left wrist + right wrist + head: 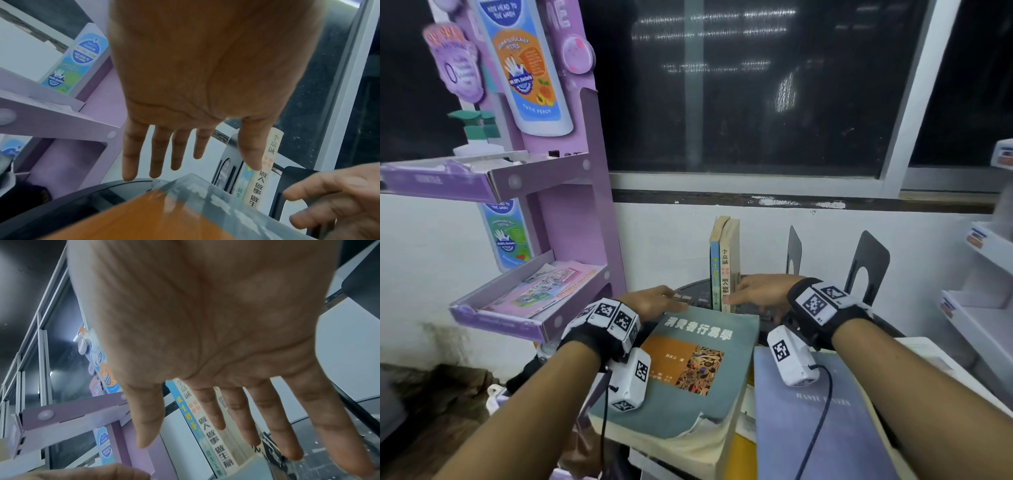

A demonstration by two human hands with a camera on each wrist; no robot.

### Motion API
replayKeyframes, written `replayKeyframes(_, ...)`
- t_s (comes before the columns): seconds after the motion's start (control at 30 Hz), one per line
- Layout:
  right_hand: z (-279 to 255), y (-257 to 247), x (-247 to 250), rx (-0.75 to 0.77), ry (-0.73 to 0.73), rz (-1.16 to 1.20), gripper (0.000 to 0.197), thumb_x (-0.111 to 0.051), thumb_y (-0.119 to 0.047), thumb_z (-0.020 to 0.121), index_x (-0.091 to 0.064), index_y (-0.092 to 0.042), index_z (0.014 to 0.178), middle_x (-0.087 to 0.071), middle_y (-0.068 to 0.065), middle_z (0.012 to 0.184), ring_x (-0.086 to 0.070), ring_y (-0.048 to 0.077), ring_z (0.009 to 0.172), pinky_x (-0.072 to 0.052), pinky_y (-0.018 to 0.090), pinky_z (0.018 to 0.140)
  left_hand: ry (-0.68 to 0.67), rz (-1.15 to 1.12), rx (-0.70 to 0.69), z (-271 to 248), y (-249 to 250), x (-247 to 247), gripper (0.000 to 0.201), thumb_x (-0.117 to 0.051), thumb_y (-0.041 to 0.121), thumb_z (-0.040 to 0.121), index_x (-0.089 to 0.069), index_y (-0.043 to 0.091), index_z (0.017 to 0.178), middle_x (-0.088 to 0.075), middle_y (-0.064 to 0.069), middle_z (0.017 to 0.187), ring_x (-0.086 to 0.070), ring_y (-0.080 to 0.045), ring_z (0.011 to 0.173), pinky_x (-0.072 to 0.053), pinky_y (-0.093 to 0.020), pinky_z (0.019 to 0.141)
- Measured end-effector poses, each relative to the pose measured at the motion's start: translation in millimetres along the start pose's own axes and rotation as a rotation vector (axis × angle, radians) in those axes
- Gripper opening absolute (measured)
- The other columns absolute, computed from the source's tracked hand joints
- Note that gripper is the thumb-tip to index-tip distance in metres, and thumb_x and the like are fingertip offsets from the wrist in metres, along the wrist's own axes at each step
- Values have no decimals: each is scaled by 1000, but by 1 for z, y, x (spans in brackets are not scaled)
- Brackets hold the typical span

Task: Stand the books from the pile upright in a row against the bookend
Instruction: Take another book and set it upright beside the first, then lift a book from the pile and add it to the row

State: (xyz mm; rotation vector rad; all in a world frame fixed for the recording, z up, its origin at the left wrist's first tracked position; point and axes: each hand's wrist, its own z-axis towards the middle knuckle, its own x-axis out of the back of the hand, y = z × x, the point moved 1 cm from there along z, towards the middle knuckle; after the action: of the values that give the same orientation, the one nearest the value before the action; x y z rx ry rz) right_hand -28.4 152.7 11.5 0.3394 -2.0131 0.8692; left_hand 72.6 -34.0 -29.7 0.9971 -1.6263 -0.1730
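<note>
- On the dark round table [887, 330] in front of me, two slim books already stand upright: a blue-spined book [714, 274] and a cream-spined book [730, 270] touching it on its right.
- Black metal bookends [869, 263] stand to the right of the pair, with a gap between; I cannot tell whether a third bookend props the books from behind.
- The pile sits at the near edge. On top lies the grey-green book [688, 370], flat, cover up, thick, with yellowed pages and a frayed near corner. Beside it, to the right, lies a lavender book [825, 421].
- My left hand [654, 301] reaches over the far left corner of the grey-green book, fingers straight and spread, gripping nothing.
- My right hand [760, 291] hovers by the far right corner, close to the foot of the cream-spined book, fingers likewise straight and released. Whether the fingertips touch that spine I cannot tell.
- I judge the grey-green book heavy for one hand and fairly stiff through its bulk, though the soft cover may bend and the worn corner could tear further.
- I would take it by both side edges near the far end, thumbs on the cover, and tip it up onto its bottom edge.
- The standing pair looks light and easily toppled, so the big book should arrive gently.
</note>
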Motion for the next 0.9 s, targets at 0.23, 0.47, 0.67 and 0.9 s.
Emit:
replayKeyframes(0.23, 20, 6, -16, -44, -69, -78, 72, -54, -62, 87, -50, -12, 138, -47, 4, 145, -48, 18, 127, -37, 37, 109, -122, 94, 61, -11, 3, -3, 51, -44, 32, 102, -35, 8, 146, -40, -11, 147, -46, -26, 123, -40, -23, 90)
replayKeyframes(0.47, 19, 6, -18, -69, -59, -119, 69, -57, -56, 89, -48, -11, 140, -52, 8, 140, -58, 14, 84, -47, 26, 76, -152, 17, 176, -8, -9, -7, 74, -58, 41, 93, -16, 28, 152, -31, -16, 153, -45, -41, 129, -49, -45, 93)
replayKeyframes(0.67, 16, 4, -17, -97, -67, -197, 62, -60, -51, 89, -54, -6, 131, -59, 8, 132, -56, 19, 76, -48, 31, 80, -217, 20, 210, -7, -15, -6, 72, -61, 34, 93, -20, 24, 151, -39, -17, 148, -48, -40, 128, -50, -40, 86)
replayKeyframes(0.9, 14, 2, -17, -109, -37, -190, 50, -78, -27, 79, -61, -4, 119, -66, 12, 118, -59, 22, 84, -49, 34, 79, -221, 94, 170, -7, -16, -3, 69, -61, 34, 93, -22, 24, 149, -43, -15, 143, -53, -36, 121, -53, -35, 75)
